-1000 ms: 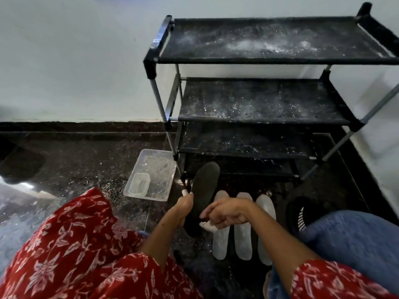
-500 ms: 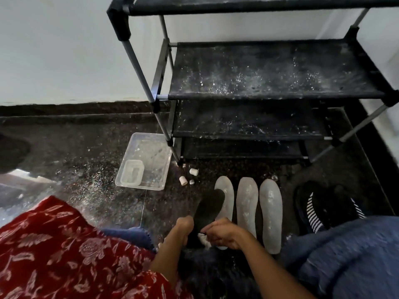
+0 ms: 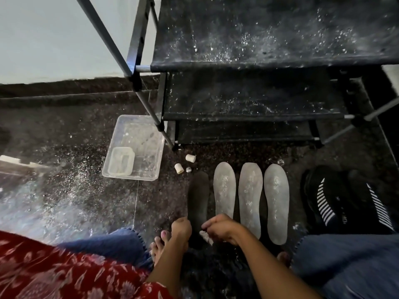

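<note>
Head view, bottom centre: left hand point(image 3: 181, 229) curled at near edge of one dark insole point(image 3: 198, 197), apparently gripping it, though contact is murky. Right hand point(image 3: 220, 230) pinches one white chalk-like stub point(image 3: 206, 236) over insole's heel. Insole flat on floor, frame centre. To its right, three pale insoles point(image 3: 250, 197) side by side; two black striped shoes point(image 3: 323, 203) far right. Beyond: two loose white pieces point(image 3: 179, 168), one clear tray point(image 3: 151, 134) holding one small tub point(image 3: 121, 161), one black rack point(image 3: 259, 50) across top.
</note>
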`<state>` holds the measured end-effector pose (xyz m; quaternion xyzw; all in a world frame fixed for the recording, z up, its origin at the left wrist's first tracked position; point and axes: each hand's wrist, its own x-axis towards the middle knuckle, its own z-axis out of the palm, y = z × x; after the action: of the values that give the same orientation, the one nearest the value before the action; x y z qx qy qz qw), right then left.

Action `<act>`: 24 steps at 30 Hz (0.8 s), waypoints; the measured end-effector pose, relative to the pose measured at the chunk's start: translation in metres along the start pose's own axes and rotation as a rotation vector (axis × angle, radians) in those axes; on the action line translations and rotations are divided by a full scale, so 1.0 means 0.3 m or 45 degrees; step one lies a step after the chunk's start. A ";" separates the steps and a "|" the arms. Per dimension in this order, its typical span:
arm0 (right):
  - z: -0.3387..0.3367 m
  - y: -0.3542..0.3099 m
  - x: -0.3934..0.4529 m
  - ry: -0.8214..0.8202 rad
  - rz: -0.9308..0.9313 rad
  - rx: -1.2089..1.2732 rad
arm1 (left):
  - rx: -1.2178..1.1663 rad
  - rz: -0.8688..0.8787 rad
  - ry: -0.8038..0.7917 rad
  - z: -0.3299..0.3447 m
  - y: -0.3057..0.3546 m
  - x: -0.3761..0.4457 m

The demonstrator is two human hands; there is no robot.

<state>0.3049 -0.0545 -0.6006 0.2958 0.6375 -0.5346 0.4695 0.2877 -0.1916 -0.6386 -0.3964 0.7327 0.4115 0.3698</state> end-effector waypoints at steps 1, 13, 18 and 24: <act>0.002 0.003 0.011 0.009 -0.012 -0.007 | -0.043 -0.004 -0.014 0.000 0.002 0.007; 0.013 0.075 0.101 0.252 -0.024 -0.022 | 0.002 -0.003 0.068 0.026 -0.018 0.098; -0.019 0.129 0.103 0.527 0.042 0.078 | 0.036 -0.070 0.099 0.028 -0.029 0.123; -0.040 0.173 0.122 0.717 0.109 0.186 | 0.332 0.335 0.430 0.067 -0.011 0.030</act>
<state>0.3331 -0.0343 -0.6552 0.4923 0.6893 -0.4556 0.2736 0.2912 -0.1772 -0.6551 -0.3098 0.8763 0.2859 0.2333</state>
